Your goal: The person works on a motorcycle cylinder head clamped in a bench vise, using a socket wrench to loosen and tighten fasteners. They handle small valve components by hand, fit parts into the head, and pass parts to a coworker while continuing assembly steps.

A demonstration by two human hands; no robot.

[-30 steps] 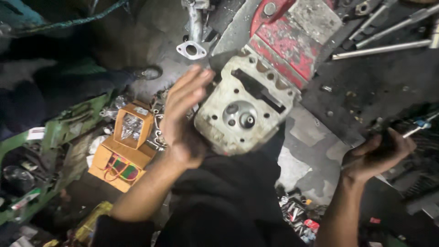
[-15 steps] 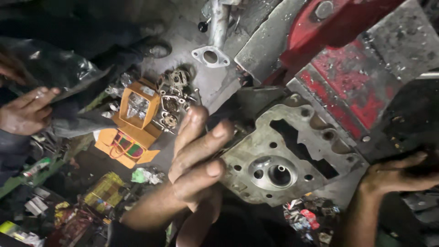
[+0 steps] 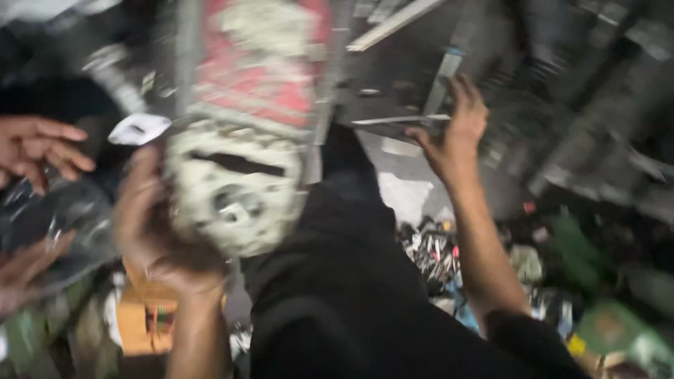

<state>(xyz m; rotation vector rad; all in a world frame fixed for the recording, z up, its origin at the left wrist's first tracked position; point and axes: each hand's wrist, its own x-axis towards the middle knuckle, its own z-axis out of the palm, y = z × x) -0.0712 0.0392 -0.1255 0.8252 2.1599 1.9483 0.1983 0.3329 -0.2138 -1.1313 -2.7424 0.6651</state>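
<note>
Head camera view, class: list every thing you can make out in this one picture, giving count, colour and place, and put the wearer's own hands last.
Pale grey metal engine casting with round ports: one, dirty grey-white, left of centre, blurred.
Red painted metal engine block: one, red with worn patches, directly above the casting.
Thin metal rods: at least two, silvery, top centre by the right hand.
Orange box-shaped object: one, orange, bottom left, partly hidden.
Small white metal flange: one, white, upper left.
Pile of small mixed parts: count unclear, many colours, floor right of centre.
Another person's hands: two, far left edge.
Black trouser leg: one, centre bottom.
Left hand: against the casting's left side.
Right hand: fingers spread, at the rods.
</note>
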